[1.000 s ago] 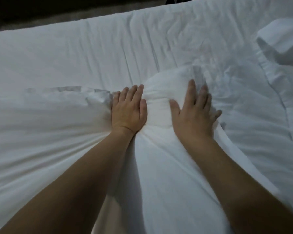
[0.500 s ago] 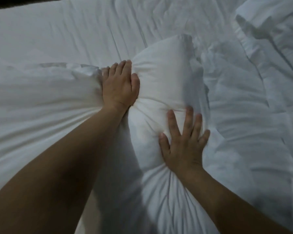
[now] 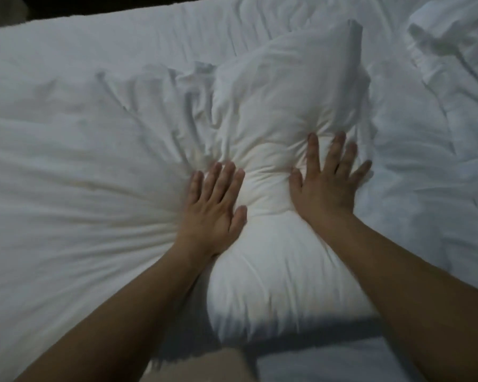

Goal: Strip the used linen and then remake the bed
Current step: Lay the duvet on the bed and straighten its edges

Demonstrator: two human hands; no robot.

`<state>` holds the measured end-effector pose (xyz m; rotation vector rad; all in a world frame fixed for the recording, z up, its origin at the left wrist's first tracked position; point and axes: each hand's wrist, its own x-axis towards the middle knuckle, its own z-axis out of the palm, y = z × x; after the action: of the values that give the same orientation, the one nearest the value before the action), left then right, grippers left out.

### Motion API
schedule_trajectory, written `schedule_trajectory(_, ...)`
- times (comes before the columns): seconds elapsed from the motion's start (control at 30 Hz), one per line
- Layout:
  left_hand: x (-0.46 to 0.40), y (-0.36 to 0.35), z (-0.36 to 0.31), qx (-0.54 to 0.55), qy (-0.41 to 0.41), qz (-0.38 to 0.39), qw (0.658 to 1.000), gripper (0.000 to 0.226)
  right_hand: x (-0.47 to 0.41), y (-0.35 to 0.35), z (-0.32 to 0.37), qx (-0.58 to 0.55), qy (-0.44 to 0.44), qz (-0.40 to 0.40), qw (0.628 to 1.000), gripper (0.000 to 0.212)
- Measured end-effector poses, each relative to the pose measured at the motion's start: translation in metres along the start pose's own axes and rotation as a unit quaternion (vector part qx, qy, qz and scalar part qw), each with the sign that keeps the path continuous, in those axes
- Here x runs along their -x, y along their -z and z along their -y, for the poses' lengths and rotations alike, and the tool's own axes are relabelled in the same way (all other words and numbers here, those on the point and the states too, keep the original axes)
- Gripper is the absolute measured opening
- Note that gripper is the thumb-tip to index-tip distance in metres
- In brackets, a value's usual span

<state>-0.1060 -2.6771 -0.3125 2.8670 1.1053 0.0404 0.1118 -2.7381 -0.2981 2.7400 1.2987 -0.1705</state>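
Both hands have slid back toward the person since a second ago, when they pressed side by side at the far end of the pillow (image 3: pixel 284 166); the left hand (image 3: pixel 214 205) has dropped from its high hold half a second back to sit level with the right hand (image 3: pixel 326 180). White and plump, the pillow lies lengthwise away from the person on the bed (image 3: pixel 53 59), pinched to a narrow waist at its middle. Flat palms bear on either side of that waist, fingers straight and spread, gripping nothing, the two hands apart with the squeezed cloth between them. On the left, loose white fabric (image 3: pixel 94 188) radiates in tight creases from under the left palm. It appears to be a cover being worked over the pillow, though that cannot be told for sure. Crumpled white bedding (image 3: pixel 447 111) lies just beside the pillow on the right, bunched near the far corner. Judging by this, the remake is midway: the pillow is still being shaped, and the rumpled linen around it remains to be smoothed and laid straight.
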Motion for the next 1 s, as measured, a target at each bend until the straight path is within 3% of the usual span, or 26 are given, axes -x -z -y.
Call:
schedule_trajectory(0.13, 0.028, 0.011, -0.003, 0.007, 0.019, 0.006, 1.000, 0.063, 0.069, 0.026, 0.018, -0.011, 0.058, -0.038, 0.998, 0.072)
schedule_trajectory(0.27, 0.063, 0.030, 0.006, 0.022, 0.032, 0.028, 0.999, 0.063, 0.135, 0.007, 0.003, -0.007, 0.102, -0.032, 0.994, 0.068)
schedule_trajectory(0.57, 0.197, 0.064, 0.142, -0.038, 0.151, 0.012, 0.988, 0.064, 0.150, -0.004, -0.009, 0.032, 0.069, -0.042, 0.996, 0.070)
schedule_trajectory(0.67, 0.248, 0.062, 0.170, -0.044, 0.214, 0.017, 0.976, 0.067, 0.158, 0.003, 0.005, 0.060, 0.009, 0.001, 0.998, 0.076)
schedule_trajectory(0.77, 0.261, 0.054, 0.165, -0.040, 0.258, 0.037, 0.965, 0.070, 0.184, 0.017, 0.049, 0.017, -0.031, 0.038, 0.999, 0.076)
schedule_trajectory(0.87, 0.269, 0.062, 0.152, -0.026, 0.273, 0.063, 0.960, 0.071, 0.232, 0.033, 0.107, -0.008, 0.050, 0.095, 0.994, 0.073)
schedule_trajectory(1.0, 0.366, 0.096, 0.165, -0.013, 0.310, 0.142, 0.940, 0.069, 0.306, 0.079, 0.136, -0.008, 0.155, 0.208, 0.966, 0.074)
